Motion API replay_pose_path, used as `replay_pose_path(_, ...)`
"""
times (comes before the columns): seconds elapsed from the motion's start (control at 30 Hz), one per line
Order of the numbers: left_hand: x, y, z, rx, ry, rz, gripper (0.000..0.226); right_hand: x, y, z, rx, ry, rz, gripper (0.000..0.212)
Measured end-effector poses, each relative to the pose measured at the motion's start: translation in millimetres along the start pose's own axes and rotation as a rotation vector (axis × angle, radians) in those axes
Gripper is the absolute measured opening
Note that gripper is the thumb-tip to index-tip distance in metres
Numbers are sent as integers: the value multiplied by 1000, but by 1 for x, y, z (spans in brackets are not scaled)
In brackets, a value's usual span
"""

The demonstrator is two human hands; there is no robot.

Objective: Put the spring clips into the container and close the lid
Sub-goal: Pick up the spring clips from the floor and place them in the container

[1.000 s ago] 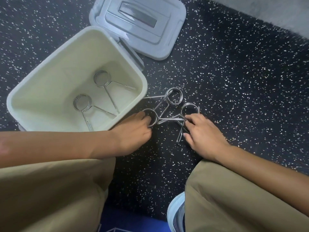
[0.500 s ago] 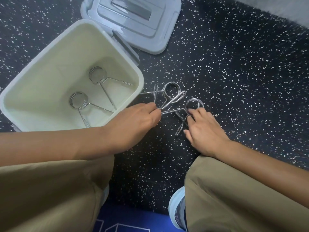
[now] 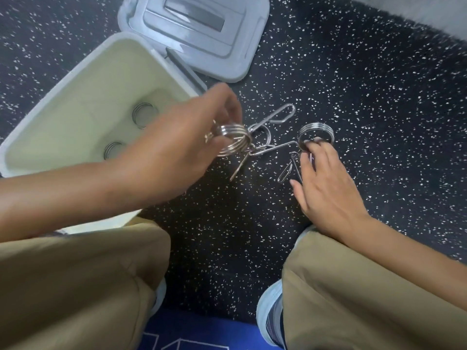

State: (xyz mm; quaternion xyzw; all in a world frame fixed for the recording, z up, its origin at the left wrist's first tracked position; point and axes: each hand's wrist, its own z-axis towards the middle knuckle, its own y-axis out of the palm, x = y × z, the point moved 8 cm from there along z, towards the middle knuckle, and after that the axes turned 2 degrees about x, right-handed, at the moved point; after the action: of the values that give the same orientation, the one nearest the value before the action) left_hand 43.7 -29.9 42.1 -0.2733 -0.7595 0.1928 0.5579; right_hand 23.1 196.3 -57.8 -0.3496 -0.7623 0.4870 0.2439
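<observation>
My left hand (image 3: 177,150) is raised above the floor, shut on the coil of a steel spring clip (image 3: 233,140), just right of the cream container (image 3: 75,97). My right hand (image 3: 326,188) rests on the floor with its fingertips on the coil of a second spring clip (image 3: 316,133). A third clip (image 3: 270,122) lies between them, its handles tangled with the others. Two more clips (image 3: 144,114) lie on the container's bottom, partly hidden by my left arm. The grey lid (image 3: 202,29) hangs open behind the container.
The floor (image 3: 353,84) is black rubber with white speckles. My knees in tan trousers (image 3: 75,286) fill the lower frame, with a shoe (image 3: 270,314) beside a blue mat (image 3: 197,334). A pale surface shows at the top right corner.
My left hand has gripped a clip by its coil and lifted it off the floor toward the container. My right hand stayed on the other clip's coil.
</observation>
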Motion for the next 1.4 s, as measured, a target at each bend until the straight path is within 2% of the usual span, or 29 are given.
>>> replay_pose_path(0.3,-16,-69,-1,173,-64,27,27,13,-58,0,338,-69,185,52)
replay_pose_path(0.4,-29,-82,-4,176,-66,45,27,12,-71,3,382,-94,271,47)
replay_pose_path(0.53,-54,-94,-11,178,-110,71,14,5,-78,7,425,-94,422,39)
replay_pose_path(0.7,-92,-105,-16,179,-214,168,29,-12,-90,10,476,-146,563,30)
replay_pose_path(0.83,-116,-112,-20,150,-234,241,28,-29,-103,13,534,-158,653,23)
replay_pose_path(1.03,-174,-83,-17,-10,-231,309,34,-39,-104,26,434,82,978,4)
replay_pose_path(1.17,-187,-56,-21,-45,-137,425,25,-42,-86,37,282,280,1334,20)
replay_pose_path(1.27,-191,-43,-24,-61,-184,423,35,-51,-83,40,179,338,1535,18)
replay_pose_path(1.37,-196,-42,-25,-82,-248,466,41,-68,-84,45,44,347,1805,42)
replay_pose_path(1.4,-198,-42,-26,-96,-260,486,42,-74,-84,47,-10,357,1874,43)
